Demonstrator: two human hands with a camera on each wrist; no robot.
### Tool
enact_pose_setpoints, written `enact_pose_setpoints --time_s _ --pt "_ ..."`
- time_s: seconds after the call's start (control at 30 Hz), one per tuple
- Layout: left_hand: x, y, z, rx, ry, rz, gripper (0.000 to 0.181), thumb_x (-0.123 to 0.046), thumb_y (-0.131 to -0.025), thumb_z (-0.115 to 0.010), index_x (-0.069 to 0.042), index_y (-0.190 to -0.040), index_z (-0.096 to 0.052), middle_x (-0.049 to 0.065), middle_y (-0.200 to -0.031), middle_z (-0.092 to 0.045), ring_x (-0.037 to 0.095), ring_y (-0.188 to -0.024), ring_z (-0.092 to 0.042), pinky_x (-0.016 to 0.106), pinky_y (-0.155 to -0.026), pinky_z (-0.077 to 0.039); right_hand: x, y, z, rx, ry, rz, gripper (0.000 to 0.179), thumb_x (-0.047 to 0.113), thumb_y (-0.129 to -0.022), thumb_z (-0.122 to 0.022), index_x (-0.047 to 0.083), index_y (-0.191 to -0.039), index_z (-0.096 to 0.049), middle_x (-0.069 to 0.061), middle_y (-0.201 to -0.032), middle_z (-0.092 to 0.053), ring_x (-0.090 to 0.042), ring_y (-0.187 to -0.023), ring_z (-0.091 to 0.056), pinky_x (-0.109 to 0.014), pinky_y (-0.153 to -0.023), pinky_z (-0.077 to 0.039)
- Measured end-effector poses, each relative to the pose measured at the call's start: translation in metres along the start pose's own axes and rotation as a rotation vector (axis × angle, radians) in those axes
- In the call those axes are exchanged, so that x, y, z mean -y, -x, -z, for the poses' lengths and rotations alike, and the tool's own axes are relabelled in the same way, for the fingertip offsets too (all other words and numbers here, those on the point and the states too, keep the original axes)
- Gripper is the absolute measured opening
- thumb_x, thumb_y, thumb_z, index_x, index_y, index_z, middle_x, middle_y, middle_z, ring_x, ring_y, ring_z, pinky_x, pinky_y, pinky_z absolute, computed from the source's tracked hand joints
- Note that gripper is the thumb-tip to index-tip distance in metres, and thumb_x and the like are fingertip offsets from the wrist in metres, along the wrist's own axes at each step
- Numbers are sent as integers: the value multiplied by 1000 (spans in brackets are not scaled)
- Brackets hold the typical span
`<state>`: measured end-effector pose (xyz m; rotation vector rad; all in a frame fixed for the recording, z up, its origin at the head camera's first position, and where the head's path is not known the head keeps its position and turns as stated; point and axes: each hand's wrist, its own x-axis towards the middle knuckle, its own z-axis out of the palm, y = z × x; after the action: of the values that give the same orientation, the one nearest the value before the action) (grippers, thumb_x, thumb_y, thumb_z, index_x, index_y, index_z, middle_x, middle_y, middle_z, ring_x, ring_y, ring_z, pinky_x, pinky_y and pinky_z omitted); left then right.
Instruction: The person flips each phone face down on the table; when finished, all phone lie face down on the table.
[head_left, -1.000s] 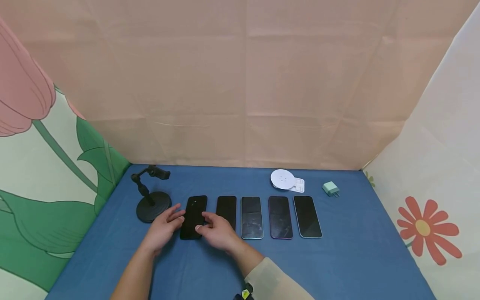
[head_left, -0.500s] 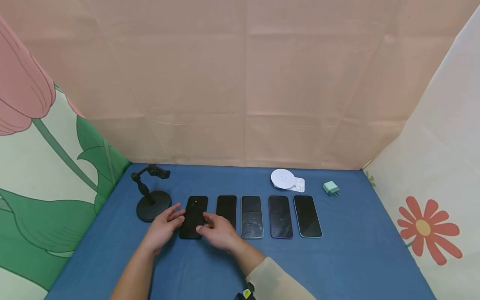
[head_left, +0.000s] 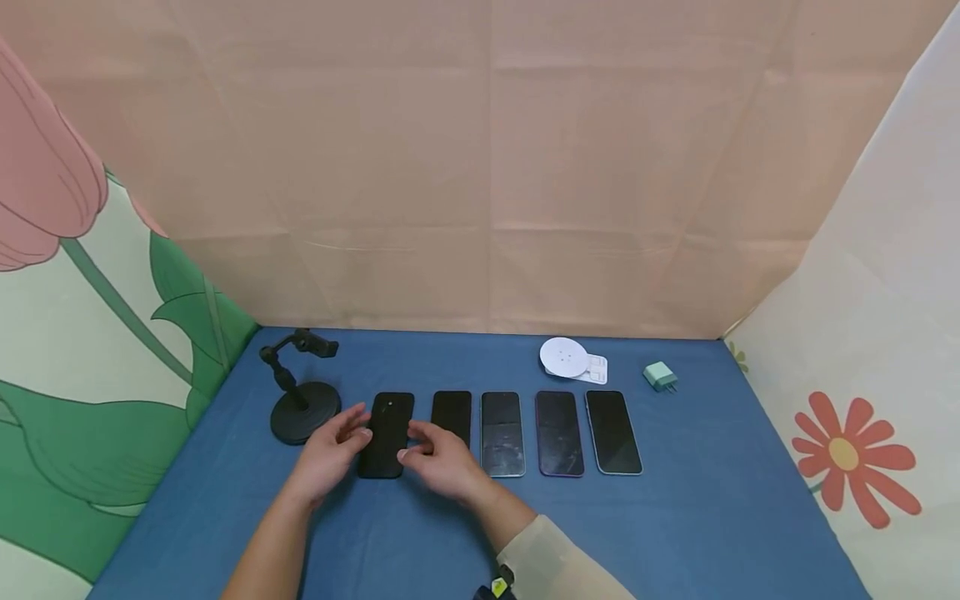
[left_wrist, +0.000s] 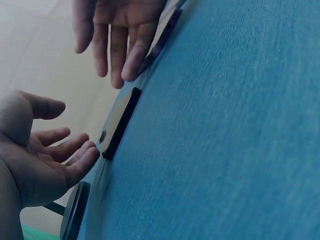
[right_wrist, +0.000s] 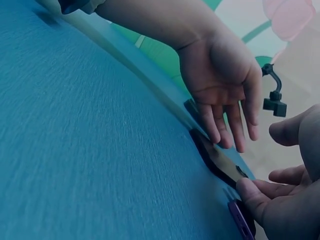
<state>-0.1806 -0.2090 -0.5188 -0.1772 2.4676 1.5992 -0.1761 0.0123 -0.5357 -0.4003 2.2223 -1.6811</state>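
Observation:
A black phone (head_left: 388, 433) lies face down on the blue cloth, its camera side up, at the left end of a row of phones. On its left side is my left hand (head_left: 330, 457), fingers loosely bent and holding nothing. My right hand (head_left: 442, 462) hovers at its right side, with thumb and index finger spread apart. In the left wrist view a gap shows between the left fingers (left_wrist: 82, 155) and the phone (left_wrist: 120, 122). The right wrist view shows the right hand (right_wrist: 290, 205) close to the phone's edge; contact is hard to tell there.
Several more phones lie to the right, among them a dark one (head_left: 452, 417) partly behind the right hand, a grey one (head_left: 502, 435) and a purple-edged one (head_left: 559, 435). A black stand (head_left: 306, 412) stands left. Behind are a white disc-shaped holder (head_left: 565, 357) and a green charger plug (head_left: 660, 377).
My right hand has drawn slightly to the right, away from the black phone's edge. The left hand stays almost where it was, and the phones have not visibly moved.

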Motion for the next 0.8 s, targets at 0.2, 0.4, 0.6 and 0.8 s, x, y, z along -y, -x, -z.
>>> enact_pose_setpoints --time_s 0.2,0.4,0.6,0.8 --pt "-3 1 -6 -10 30 -39 58 -18 -106 -59 -6 -159 -39 17 -156 -48 34 -139 -49 55 -116 -39 -3 3 5 -23 -14 21 63 30 -98 -70 3 -152 -50 -13 -143 -61 -18 -114 -66 -31 -88 -56" --pt "-4 -1 -15 21 48 -69 56 -16 -107 -58 -7 -159 -40 15 -155 -50 32 -140 -51 53 -116 -39 -5 7 15 -37 -25 30 64 25 -96 -73 3 -151 -50 -13 -142 -61 -24 -116 -63 -31 -84 -56" --pt "-4 -3 -27 50 58 -95 54 -15 -106 -59 -8 -157 -42 14 -154 -51 31 -139 -52 52 -115 -41 -8 10 24 -71 11 39 65 21 -94 -76 1 -150 -51 -14 -140 -62 -31 -118 -62 -35 -89 -57" --pt "-5 -3 -39 62 64 -102 53 -14 -106 -61 -8 -156 -45 13 -152 -54 30 -137 -54 50 -113 -44 -9 14 35 -86 31 51 68 19 -91 -78 0 -151 -50 -17 -141 -61 -32 -117 -63 -40 -94 -56"
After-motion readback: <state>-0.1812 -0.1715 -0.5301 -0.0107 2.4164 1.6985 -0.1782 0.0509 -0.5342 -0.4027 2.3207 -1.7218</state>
